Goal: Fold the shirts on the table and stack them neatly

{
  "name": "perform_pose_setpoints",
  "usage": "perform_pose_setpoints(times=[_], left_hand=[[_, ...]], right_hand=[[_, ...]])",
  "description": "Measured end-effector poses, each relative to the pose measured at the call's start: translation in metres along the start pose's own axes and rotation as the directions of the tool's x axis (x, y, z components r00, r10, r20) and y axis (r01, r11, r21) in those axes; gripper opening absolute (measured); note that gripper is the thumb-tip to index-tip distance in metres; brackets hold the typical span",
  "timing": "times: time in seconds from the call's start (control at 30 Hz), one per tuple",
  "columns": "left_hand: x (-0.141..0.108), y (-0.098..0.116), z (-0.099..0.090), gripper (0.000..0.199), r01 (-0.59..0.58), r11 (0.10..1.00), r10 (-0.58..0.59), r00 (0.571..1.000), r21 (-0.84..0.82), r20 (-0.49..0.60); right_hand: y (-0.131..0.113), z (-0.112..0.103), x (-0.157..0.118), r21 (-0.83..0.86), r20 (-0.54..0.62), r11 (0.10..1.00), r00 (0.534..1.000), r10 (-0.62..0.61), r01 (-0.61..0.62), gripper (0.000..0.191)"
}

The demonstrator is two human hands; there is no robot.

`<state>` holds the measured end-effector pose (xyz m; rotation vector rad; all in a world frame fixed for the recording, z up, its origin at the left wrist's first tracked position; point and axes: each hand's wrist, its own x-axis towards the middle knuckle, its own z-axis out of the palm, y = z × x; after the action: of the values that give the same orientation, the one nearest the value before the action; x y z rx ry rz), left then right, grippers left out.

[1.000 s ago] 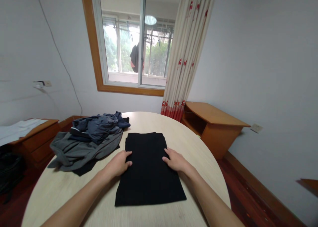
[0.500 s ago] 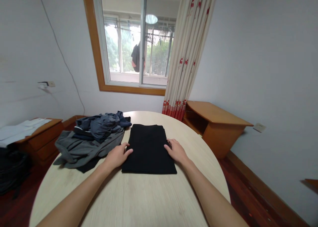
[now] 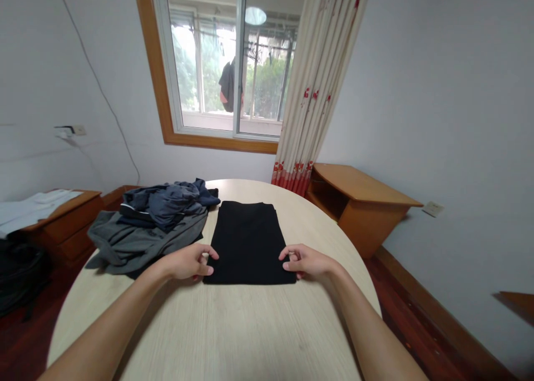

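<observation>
A folded black garment (image 3: pixel 250 242) lies flat on the round table, a neat rectangle whose exact kind I cannot make out. At its near left corner my left hand (image 3: pixel 189 261) has curled fingers closed on the side edge, thumb and index finger on the black fabric. My right hand (image 3: pixel 308 260) grips the opposite edge near the right corner in the same way, its other fingers bent down beside the cloth. Left of the folded piece sits a heap of crumpled clothes, with a grey garment (image 3: pixel 125 242) under a dark blue-grey one (image 3: pixel 175 200).
The round pale wooden table (image 3: pixel 246 331) spans the front. Beyond it stand a brown desk (image 3: pixel 371 186) at right and a drawer cabinet (image 3: pixel 70 231) with papers at left. A black bag (image 3: pixel 19 275) rests on the floor. A curtain (image 3: pixel 312 92) hangs beside the window.
Both hands have slid toward me along the side edges to the near corners, and their fingers have curled in more. The view has tilted slightly down; the garment lies in place.
</observation>
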<state>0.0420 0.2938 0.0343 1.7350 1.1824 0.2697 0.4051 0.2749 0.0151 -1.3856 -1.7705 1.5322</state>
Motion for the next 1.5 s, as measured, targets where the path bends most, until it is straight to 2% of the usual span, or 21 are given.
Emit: perform_pose_setpoints(times=[0.13,0.23,0.4,0.47,0.5,0.53,0.57,0.6,0.63,0.67,0.73,0.8,0.87,0.93,1.03,1.13,1.23,1.3,1.37,1.5], left_hand=[[0.001,0.001,0.003,0.043,0.099,0.981,-0.077,0.988,0.166,-0.134],[0.001,0.003,0.009,0.038,0.173,0.933,-0.107,0.971,0.316,-0.216],[-0.007,0.018,0.019,0.031,0.248,0.789,-0.121,0.960,0.562,-0.253],[-0.012,0.025,0.022,0.031,0.262,0.725,-0.108,0.957,0.637,-0.271],[-0.013,0.029,0.024,0.030,0.268,0.702,-0.086,0.952,0.660,-0.295],[-0.013,0.032,0.026,0.029,0.264,0.691,-0.043,0.944,0.672,-0.326],[-0.011,0.035,0.030,0.027,0.235,0.694,0.034,0.934,0.681,-0.356],[-0.008,0.036,0.035,0.026,0.174,0.703,0.140,0.917,0.690,-0.373],[-0.002,0.036,0.040,0.028,0.081,0.706,0.262,0.893,0.703,-0.366],[0.005,0.035,0.047,0.032,-0.027,0.696,0.378,0.863,0.718,-0.335],[0.020,0.026,0.062,0.044,-0.213,0.643,0.532,0.815,0.735,-0.229],[0.034,0.014,0.074,0.054,-0.265,0.613,0.546,0.823,0.744,-0.157],[0.040,0.000,0.079,0.060,-0.238,0.614,0.508,0.849,0.752,-0.146],[0.040,-0.011,0.077,0.062,-0.188,0.628,0.472,0.863,0.755,-0.178],[0.035,-0.018,0.068,0.064,-0.094,0.663,0.401,0.883,0.743,-0.246],[0.031,-0.018,0.059,0.063,-0.010,0.697,0.328,0.893,0.717,-0.307],[0.031,-0.016,0.052,0.057,0.031,0.723,0.334,0.859,0.690,-0.388],[0.030,-0.014,0.046,0.053,0.035,0.751,0.354,0.821,0.660,-0.447],[0.030,-0.014,0.040,0.048,0.012,0.807,0.348,0.798,0.590,-0.492],[0.032,-0.014,0.032,0.038,-0.069,0.904,0.300,0.805,0.422,-0.512]], right_hand=[[-0.004,0.000,-0.002,-0.076,0.010,0.996,0.999,0.037,-0.036,0.030],[-0.002,-0.002,-0.001,-0.129,-0.003,0.990,0.998,0.063,-0.063,0.025],[-0.006,-0.002,-0.008,-0.224,-0.011,0.956,0.981,0.191,-0.189,0.019],[-0.013,0.001,-0.013,-0.329,-0.090,0.914,0.972,0.219,-0.237,0.018],[-0.017,0.004,-0.014,-0.395,-0.209,0.883,0.961,0.183,-0.254,0.019],[-0.022,0.008,-0.014,-0.459,-0.362,0.847,0.927,0.098,-0.269,0.020],[-0.027,0.014,-0.011,-0.519,-0.505,0.811,0.862,-0.036,-0.270,0.023],[-0.031,0.022,-0.007,-0.580,-0.593,0.776,0.782,-0.192,-0.249,0.027],[-0.035,0.032,-0.001,-0.644,-0.613,0.737,0.715,-0.336,-0.205,0.032],[-0.036,0.042,0.006,-0.711,-0.567,0.691,0.690,-0.449,-0.134,0.037],[-0.034,0.062,0.022,-0.819,-0.359,0.572,0.740,-0.569,0.042,0.048],[-0.026,0.075,0.035,-0.860,-0.196,0.496,0.818,-0.540,0.122,0.057],[-0.015,0.078,0.042,-0.868,-0.155,0.487,0.876,-0.457,0.100,0.062],[-0.005,0.070,0.043,-0.862,-0.191,0.506,0.901,-0.389,0.036,0.066],[0.005,0.054,0.042,-0.837,-0.281,0.543,0.902,-0.328,-0.063,0.071],[0.010,0.042,0.040,-0.796,-0.375,0.587,0.880,-0.292,-0.145,0.067],[0.010,0.037,0.038,-0.766,-0.461,0.614,0.827,-0.321,-0.189,0.060],[0.009,0.033,0.036,-0.744,-0.501,0.643,0.789,-0.355,-0.183,0.051],[0.009,0.029,0.035,-0.712,-0.514,0.687,0.773,-0.370,-0.145,0.040],[0.006,0.021,0.034,-0.651,-0.487,0.756,0.801,-0.348,-0.068,0.030]])
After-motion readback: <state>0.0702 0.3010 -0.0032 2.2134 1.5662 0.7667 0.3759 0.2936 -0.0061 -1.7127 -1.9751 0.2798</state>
